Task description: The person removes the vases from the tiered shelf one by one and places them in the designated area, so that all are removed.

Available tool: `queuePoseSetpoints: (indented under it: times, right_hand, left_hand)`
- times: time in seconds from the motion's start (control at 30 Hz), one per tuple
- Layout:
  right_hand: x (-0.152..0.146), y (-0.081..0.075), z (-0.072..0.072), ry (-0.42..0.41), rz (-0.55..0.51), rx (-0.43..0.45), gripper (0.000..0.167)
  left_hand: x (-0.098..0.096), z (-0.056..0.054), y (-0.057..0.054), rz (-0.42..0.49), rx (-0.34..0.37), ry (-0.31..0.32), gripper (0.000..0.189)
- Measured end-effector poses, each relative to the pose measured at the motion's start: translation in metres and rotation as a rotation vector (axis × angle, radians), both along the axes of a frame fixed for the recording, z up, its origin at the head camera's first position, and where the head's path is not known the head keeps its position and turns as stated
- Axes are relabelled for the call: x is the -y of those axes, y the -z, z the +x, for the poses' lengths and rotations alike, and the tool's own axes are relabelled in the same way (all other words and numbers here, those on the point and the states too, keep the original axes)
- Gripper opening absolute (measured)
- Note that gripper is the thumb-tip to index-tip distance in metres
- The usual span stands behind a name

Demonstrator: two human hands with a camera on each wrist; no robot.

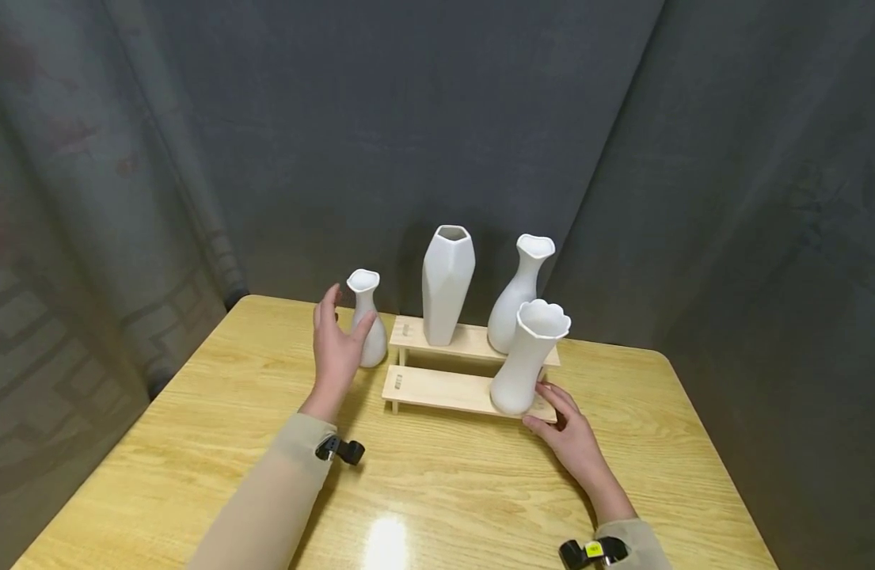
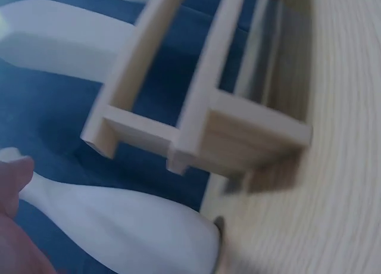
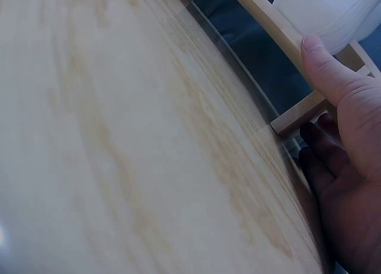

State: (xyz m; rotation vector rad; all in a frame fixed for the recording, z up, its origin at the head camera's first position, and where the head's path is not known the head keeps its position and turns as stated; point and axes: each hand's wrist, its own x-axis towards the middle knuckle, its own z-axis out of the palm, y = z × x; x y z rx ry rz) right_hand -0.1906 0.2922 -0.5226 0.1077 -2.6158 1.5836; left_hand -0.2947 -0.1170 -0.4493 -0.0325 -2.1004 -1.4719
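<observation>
My left hand (image 1: 337, 348) is at a small white vase (image 1: 374, 340) with a wavy rim, which stands upright on the table left of a two-step wooden stand (image 1: 437, 388). Its fingers are spread beside the neck, and the thumb (image 2: 16, 176) lies near the neck in the left wrist view. At the stand's right end, my right hand (image 1: 568, 431) grips the lower step, with its thumb (image 3: 324, 62) on the front edge and fingers round the side. A white vase with a scalloped rim (image 1: 523, 364) stands on that step, close to this hand.
On the upper step stand a tall faceted white vase (image 1: 447, 289) and a slender-necked white vase (image 1: 514, 305). The wooden table (image 1: 451, 491) reaches back to a dark grey curtain (image 1: 380, 142). More curtain hangs at both sides.
</observation>
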Motion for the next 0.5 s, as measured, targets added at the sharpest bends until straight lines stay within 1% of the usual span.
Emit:
queuePoseSetpoints:
  times: [0.1, 0.2, 0.27, 0.37, 0.5]
  right_hand:
    - [0.0, -0.001, 0.0, 0.001, 0.002, -0.001, 0.077]
    - [0.0, -0.001, 0.001, 0.002, 0.007, 0.005, 0.077]
    - [0.0, -0.001, 0.0, 0.004, 0.006, 0.006, 0.076]
    - [0.001, -0.001, 0.0, 0.005, 0.002, 0.005, 0.076]
    - [0.001, -0.001, 0.0, 0.003, -0.001, 0.004, 0.076]
  left_hand:
    - [-0.001, 0.012, -0.007, 0.044, -0.054, -0.049, 0.074]
    - [-0.002, 0.024, -0.013, 0.076, -0.111, -0.094, 0.063]
    - [-0.005, 0.03, -0.016, 0.09, -0.153, -0.108, 0.056]
    - [-0.011, 0.038, -0.02, 0.099, -0.217, -0.096, 0.05]
    - [-0.025, 0.047, -0.025, 0.111, -0.28, -0.036, 0.047]
